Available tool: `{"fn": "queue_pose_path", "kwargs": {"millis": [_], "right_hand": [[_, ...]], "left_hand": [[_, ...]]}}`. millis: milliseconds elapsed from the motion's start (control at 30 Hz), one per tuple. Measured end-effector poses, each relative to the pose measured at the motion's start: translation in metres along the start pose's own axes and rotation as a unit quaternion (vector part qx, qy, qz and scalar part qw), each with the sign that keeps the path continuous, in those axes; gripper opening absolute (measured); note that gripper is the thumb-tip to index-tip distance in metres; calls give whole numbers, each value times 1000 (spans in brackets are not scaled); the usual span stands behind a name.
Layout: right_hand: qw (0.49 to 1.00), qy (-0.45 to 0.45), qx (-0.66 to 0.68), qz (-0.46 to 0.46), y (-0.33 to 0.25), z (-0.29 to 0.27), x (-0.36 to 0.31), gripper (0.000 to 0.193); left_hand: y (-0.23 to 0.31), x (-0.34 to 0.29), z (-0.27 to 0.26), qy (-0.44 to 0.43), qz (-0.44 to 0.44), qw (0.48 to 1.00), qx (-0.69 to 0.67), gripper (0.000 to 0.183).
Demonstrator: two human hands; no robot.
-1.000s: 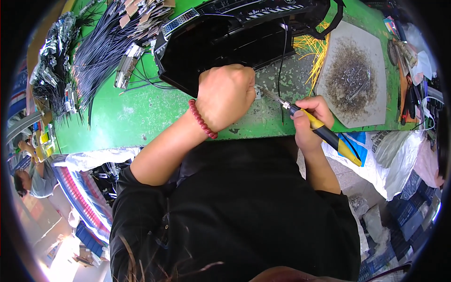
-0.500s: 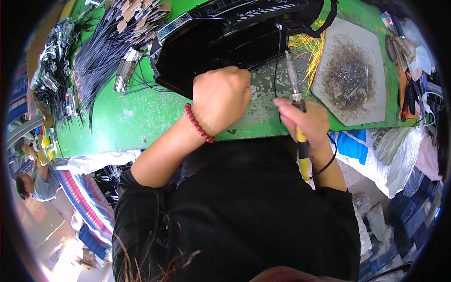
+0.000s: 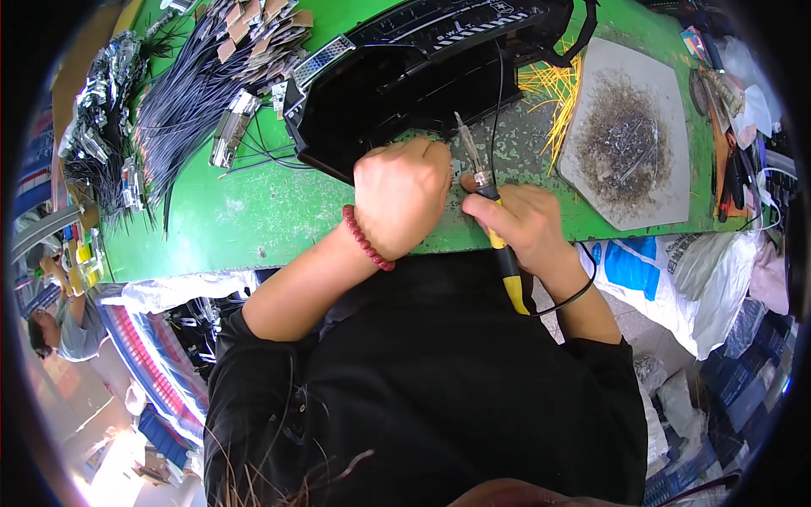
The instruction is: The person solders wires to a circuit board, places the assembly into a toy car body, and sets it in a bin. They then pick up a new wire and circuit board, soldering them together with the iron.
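My right hand (image 3: 524, 221) is wrapped round a yellow and black soldering iron (image 3: 507, 266), whose bare metal tip points up and left. A thin black wire (image 3: 494, 127) hangs from a black plastic housing (image 3: 414, 68) down toward this hand; whether the fingers also pinch it, I cannot tell. My left hand (image 3: 401, 198), with a red bead bracelet (image 3: 367, 241) at the wrist, is closed against the near edge of the housing. Its fingertips are hidden under the fist, so what they grip does not show. The housing lies tilted, its dark hollow side toward me.
Bundles of dark wires (image 3: 182, 110) and silvery parts (image 3: 93, 127) cover the left of the green table (image 3: 253, 224). Yellow wires (image 3: 553, 89) lie beside a scorched grey board (image 3: 676, 186). Hand tools (image 3: 733, 182) sit at the right edge. Another person (image 3: 72, 325) is far left.
My right hand has brought the soldering iron left, closer to my left hand, and its tip now leans left. The housing has shifted slightly right and toward me.
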State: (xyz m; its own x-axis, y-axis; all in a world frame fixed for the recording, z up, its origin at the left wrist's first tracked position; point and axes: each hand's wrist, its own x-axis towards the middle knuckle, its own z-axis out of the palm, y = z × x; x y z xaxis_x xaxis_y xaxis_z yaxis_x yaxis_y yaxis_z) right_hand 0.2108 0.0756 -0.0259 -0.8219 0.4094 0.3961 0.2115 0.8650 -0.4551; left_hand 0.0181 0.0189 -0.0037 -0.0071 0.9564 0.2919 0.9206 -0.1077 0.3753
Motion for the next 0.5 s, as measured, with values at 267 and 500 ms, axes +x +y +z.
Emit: {"fn": "queue_pose_path", "kwargs": {"millis": [267, 500], "right_hand": [[1000, -4, -1, -1, 0, -5, 3, 30], [998, 23, 60, 4, 4, -5, 11, 30]], "left_hand": [[-3, -4, -3, -4, 8, 1000, -9, 8], [-2, -7, -3, -5, 12, 1000, -9, 7]]}}
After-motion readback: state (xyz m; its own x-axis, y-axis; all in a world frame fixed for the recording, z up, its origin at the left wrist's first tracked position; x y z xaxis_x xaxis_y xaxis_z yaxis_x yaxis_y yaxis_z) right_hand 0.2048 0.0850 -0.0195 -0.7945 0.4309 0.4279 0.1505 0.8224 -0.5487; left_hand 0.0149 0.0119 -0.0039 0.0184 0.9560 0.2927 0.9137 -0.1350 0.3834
